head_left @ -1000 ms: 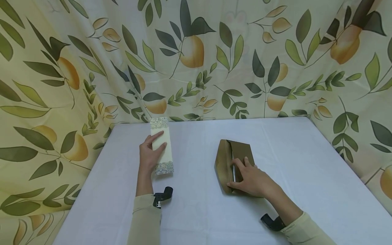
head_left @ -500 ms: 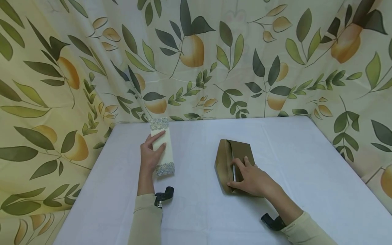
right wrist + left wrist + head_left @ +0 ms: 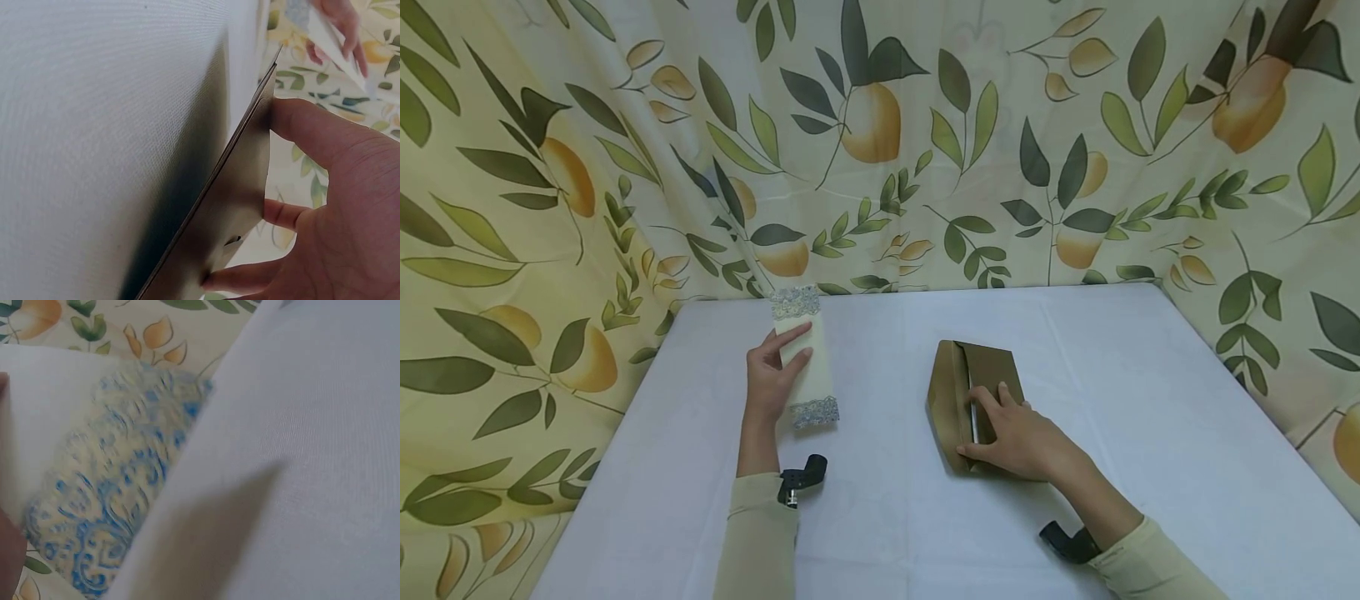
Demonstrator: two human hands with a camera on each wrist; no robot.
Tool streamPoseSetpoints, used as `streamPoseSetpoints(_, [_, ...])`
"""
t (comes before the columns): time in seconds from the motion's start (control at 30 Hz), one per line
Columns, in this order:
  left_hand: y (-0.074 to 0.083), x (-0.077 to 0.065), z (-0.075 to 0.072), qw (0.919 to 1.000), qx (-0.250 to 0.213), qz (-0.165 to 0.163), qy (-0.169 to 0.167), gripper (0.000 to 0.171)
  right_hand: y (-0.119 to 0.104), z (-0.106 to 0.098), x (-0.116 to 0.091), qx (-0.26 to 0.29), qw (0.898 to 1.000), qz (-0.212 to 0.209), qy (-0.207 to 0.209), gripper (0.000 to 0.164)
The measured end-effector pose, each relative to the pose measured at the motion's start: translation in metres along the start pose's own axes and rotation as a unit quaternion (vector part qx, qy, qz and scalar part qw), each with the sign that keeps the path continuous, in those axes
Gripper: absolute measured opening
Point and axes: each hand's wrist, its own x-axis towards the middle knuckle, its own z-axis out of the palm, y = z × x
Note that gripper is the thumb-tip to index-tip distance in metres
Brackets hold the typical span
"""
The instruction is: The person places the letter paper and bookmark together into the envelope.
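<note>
In the head view, my left hand (image 3: 766, 385) holds a narrow cream paper card (image 3: 814, 377) with blue lace-patterned bands at both ends. Thumb and index finger lie across its front; the other fingers are mostly hidden behind it. The patterned end (image 3: 119, 481) fills the left side of the left wrist view. On the right, my right hand (image 3: 1026, 442) grips a brown envelope (image 3: 946, 408) whose pointed flap is open to the left. Its thumb and index fingertip are at the envelope's mouth, where a thin pale strip shows. The right wrist view shows the envelope (image 3: 234, 187) tilted, with a shadow beside it.
A white-covered table (image 3: 880, 508) lies under both hands. Behind it and along the sides hangs a curtain (image 3: 895, 200) printed with fruit and leaves. Black camera mounts (image 3: 1067, 543) sit on both wrists.
My left hand has shifted slightly right, and the card has turned a little, its near end swinging to the right. The right hand and envelope stay in place.
</note>
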Motion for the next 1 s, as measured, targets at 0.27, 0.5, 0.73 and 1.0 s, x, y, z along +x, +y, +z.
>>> streamPoseSetpoints(0.27, [-0.004,0.002,0.006,0.998,0.051,-0.034,-0.018,0.033,-0.001,-0.003,0.0,-0.003,1.0,-0.005,-0.001,0.081])
streamPoseSetpoints(0.5, [-0.005,0.003,0.012,0.9805,0.144,-0.133,0.019,0.03,-0.001,-0.003,0.0,-0.006,1.0,-0.007,-0.002,0.081])
streamPoseSetpoints(0.73, [-0.004,0.003,0.016,0.9692,0.165,-0.182,0.011,0.026,0.001,-0.002,0.001,-0.007,1.0,-0.007,0.0,0.08])
streamPoseSetpoints(1.0, [-0.005,0.004,0.019,0.9639,0.151,-0.212,-0.056,0.042,0.0,-0.002,0.001,-0.005,1.0,-0.007,0.001,0.081])
